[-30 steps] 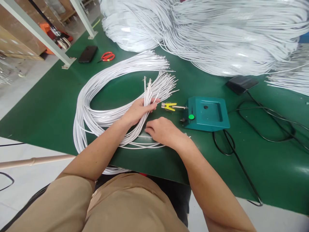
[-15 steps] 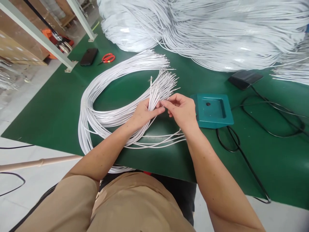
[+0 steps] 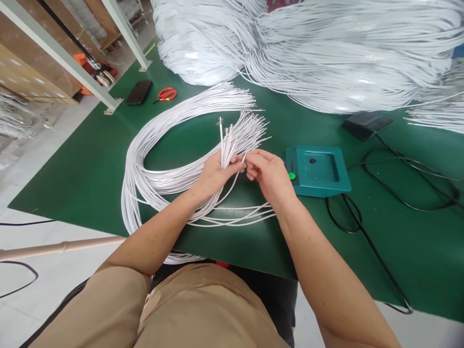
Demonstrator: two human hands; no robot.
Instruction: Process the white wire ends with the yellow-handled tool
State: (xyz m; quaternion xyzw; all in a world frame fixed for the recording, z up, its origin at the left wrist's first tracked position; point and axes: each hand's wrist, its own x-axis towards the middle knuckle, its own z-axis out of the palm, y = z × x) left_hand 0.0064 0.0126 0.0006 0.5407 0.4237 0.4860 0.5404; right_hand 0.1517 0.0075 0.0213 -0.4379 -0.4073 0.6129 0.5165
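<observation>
My left hand (image 3: 216, 173) is closed round a small bunch of white cables (image 3: 226, 145), their stripped ends pointing up and away from me. One single cable (image 3: 243, 157) bends out from the bunch, and its tip lies between the fingers of both hands. My right hand (image 3: 267, 170) pinches near that tip, thumb and forefinger together. Behind my hands a thick looped bundle of white cables (image 3: 134, 159) curves across the table, with both sets of ends facing right. A few loose cables (image 3: 235, 222) run below my wrists.
Right of my hand stands a teal box (image 3: 317, 170) with a lit green button (image 3: 292, 176). Black cords (image 3: 362, 223) trail right. Large heaps of white cable (image 3: 326, 58) fill the back. Red-handled scissors (image 3: 166, 94) and a dark phone-like object (image 3: 139, 92) lie at back left.
One cable has come apart from the bunch towards my right hand. My right hand has shifted slightly left and down, and the green button now shows. The whole view has shifted slightly.
</observation>
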